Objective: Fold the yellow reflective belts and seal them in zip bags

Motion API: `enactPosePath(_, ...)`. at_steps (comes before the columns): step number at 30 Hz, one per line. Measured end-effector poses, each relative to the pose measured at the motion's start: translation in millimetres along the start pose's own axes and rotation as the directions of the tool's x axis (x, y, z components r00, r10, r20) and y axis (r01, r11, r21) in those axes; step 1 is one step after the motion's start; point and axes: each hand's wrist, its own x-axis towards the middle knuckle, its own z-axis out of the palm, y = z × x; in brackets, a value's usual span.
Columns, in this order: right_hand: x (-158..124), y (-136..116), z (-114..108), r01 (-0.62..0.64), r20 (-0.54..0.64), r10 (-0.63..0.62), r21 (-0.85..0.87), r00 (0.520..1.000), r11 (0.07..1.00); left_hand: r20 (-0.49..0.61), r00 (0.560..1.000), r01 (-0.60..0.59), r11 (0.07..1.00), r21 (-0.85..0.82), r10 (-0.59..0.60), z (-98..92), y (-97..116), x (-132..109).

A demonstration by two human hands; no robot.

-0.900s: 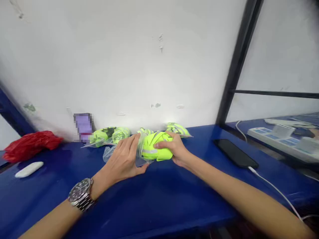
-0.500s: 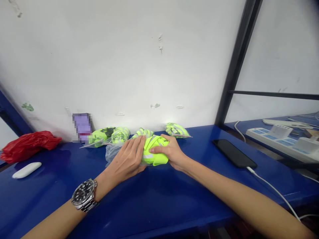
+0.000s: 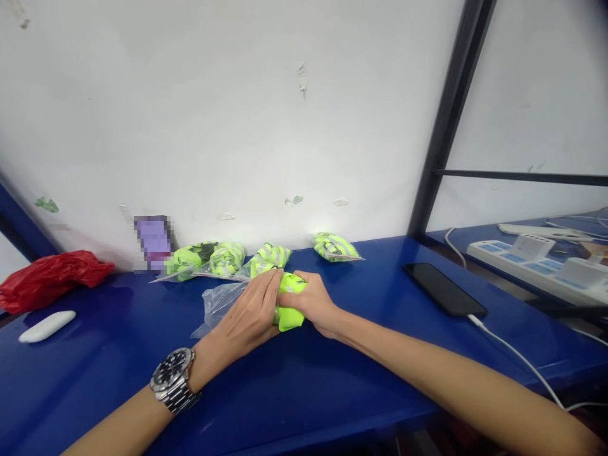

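A bundled neon-yellow reflective vest [image 3: 291, 318] with grey stripes lies between my two hands above the blue table. My right hand [image 3: 314, 303] grips its right side, thumb across the front and fingers hidden behind. My left hand [image 3: 254, 310], with a watch on the wrist, is wrapped around a clear plastic bag [image 3: 221, 304], whose loose end spreads out to the left. The vest's left part is hidden under my left hand, where it seems to sit in the bag's mouth. Behind my hands lies another bagged vest [image 3: 270, 256].
More bagged vests [image 3: 228, 258] lie along the wall, one of them [image 3: 336, 247] off to the right. At the left are a red plastic bag [image 3: 52, 275], a white case [image 3: 47, 327] and a propped phone [image 3: 156, 239]. A charging phone [image 3: 444, 289] and power strip [image 3: 532, 266] are right.
My right hand and the vest have moved left and slightly down toward my left hand. Less of the vest shows, and more of the clear bag shows at the left.
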Motion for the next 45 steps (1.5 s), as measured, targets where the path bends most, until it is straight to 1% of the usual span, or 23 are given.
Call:
enactPosePath(3, 0.5, 3.2, 1.3, 0.018, 0.021, -0.017, -0.064, 1.000, 0.998, -0.027, 1.000, -0.003, 1.000, -0.024, 0.003, 0.1, 2.0, 1.1)
enactPosePath(7, 1.9, 1.1, 0.4, 0.042, 0.094, -0.024, -0.188, 0.995, 0.981, -0.051, 0.999, 0.008, 0.999, -0.038, -0.010, -0.4, 4.9, 3.2)
enactPosePath(9, 2.9, -2.1, -1.8, 0.026, 0.141, 0.002, -0.200, 0.990, 0.979, -0.049, 0.999, 0.009, 0.998, -0.055, -0.012, -1.3, 5.1, 3.3)
enactPosePath(11, 4.4, -6.0, -6.1, -0.035, 0.196, 0.067, -0.162, 0.978, 0.986, -0.041, 0.999, 0.007, 0.997, -0.071, -0.010, -3.2, 4.5, 3.1)
enactPosePath(13, 5.9, -10.6, -12.1, -0.133, 0.295, 0.154, -0.091, 0.943, 0.987, -0.033, 0.999, 0.013, 0.997, -0.079, -0.016, -5.5, 3.7, 2.8)
enactPosePath(17, 7.4, -19.5, -24.7, -0.280, 0.505, 0.248, -0.013, 0.827, 0.960, -0.023, 0.999, 0.037, 0.994, -0.102, -0.039, -7.2, 3.4, 1.3)
enactPosePath(19, 7.3, -21.5, -28.4, -0.309, 0.553, 0.267, -0.019, 0.789, 0.951, -0.030, 0.999, 0.032, 0.994, -0.108, -0.036, -7.0, 4.4, 0.6)
enactPosePath(20, 7.3, -21.3, -29.3, -0.307, 0.564, 0.265, -0.022, 0.782, 0.952, -0.034, 0.999, 0.026, 0.994, -0.106, -0.030, -7.0, 5.3, 0.6)
enactPosePath(21, 7.5, -20.3, -29.8, -0.288, 0.568, 0.251, -0.026, 0.784, 0.957, -0.034, 0.999, 0.019, 0.995, -0.099, -0.023, -7.4, 6.4, 0.8)
enactPosePath(23, 8.3, -15.9, -29.5, -0.191, 0.549, 0.187, -0.051, 0.815, 0.980, -0.025, 1.000, 0.001, 0.997, -0.078, -0.003, -9.1, 9.0, 2.5)
enactPosePath(25, 9.5, -10.1, -28.1, -0.024, 0.515, 0.084, -0.121, 0.853, 0.992, -0.008, 1.000, -0.022, 0.998, -0.059, 0.022, -11.5, 11.9, 5.3)
enactPosePath(26, 9.9, -7.1, -27.0, 0.072, 0.497, 0.026, -0.177, 0.867, 0.982, -0.003, 0.999, -0.032, 0.998, -0.054, 0.032, -12.5, 13.1, 6.8)
enactPosePath(28, 9.7, -2.1, -23.8, 0.240, 0.452, -0.080, -0.308, 0.888, 0.921, -0.002, 0.999, -0.048, 0.998, -0.048, 0.048, -13.6, 14.8, 9.6)
enactPosePath(29, 9.1, 0.0, -21.8, 0.297, 0.424, -0.123, -0.375, 0.897, 0.878, -0.006, 0.999, -0.054, 0.997, -0.047, 0.054, -13.7, 15.3, 10.5)
enactPosePath(31, 7.0, 3.0, -17.1, 0.352, 0.352, -0.185, -0.499, 0.917, 0.792, -0.018, 0.998, -0.064, 0.997, -0.042, 0.064, -12.9, 15.1, 11.5)
enactPosePath(33, 4.8, 4.1, -12.9, 0.355, 0.273, -0.236, -0.581, 0.933, 0.732, -0.020, 0.997, -0.073, 0.997, -0.037, 0.073, -11.9, 13.6, 11.2)
enactPosePath(35, 3.6, 2.2, -11.3, 0.349, 0.250, -0.246, -0.589, 0.936, 0.729, -0.027, 0.997, -0.076, 0.996, -0.047, 0.075, -11.6, 11.0, 10.2)
enactPosePath(37, 3.4, -3.1, -13.3, 0.322, 0.328, -0.169, -0.495, 0.929, 0.807, -0.046, 0.997, -0.065, 0.995, -0.075, 0.061, -12.4, 7.8, 9.1)
enactPosePath(38, 3.4, -6.7, -15.5, 0.282, 0.395, -0.103, -0.427, 0.913, 0.859, -0.051, 0.998, -0.053, 0.994, -0.094, 0.048, -13.2, 6.3, 8.9)
enactPosePath(40, 3.6, -14.4, -21.4, 0.164, 0.515, 0.023, -0.315, 0.857, 0.935, -0.039, 0.999, -0.029, 0.992, -0.126, 0.025, -15.2, 3.7, 9.0)
enactPosePath(42, 3.6, -20.6, -27.3, 0.082, 0.583, 0.106, -0.286, 0.806, 0.955, -0.008, 1.000, -0.017, 0.989, -0.147, 0.016, -17.2, 2.1, 9.9)
enactPosePath(43, 3.8, -22.6, -29.8, 0.084, 0.597, 0.119, -0.301, 0.793, 0.950, 0.002, 1.000, -0.014, 0.988, -0.155, 0.015, -18.1, 1.8, 10.4)
enactPosePath(45, 4.8, -24.2, -33.3, 0.144, 0.602, 0.102, -0.347, 0.792, 0.927, 0.001, 1.000, -0.014, 0.986, -0.165, 0.015, -20.0, 1.7, 11.3)
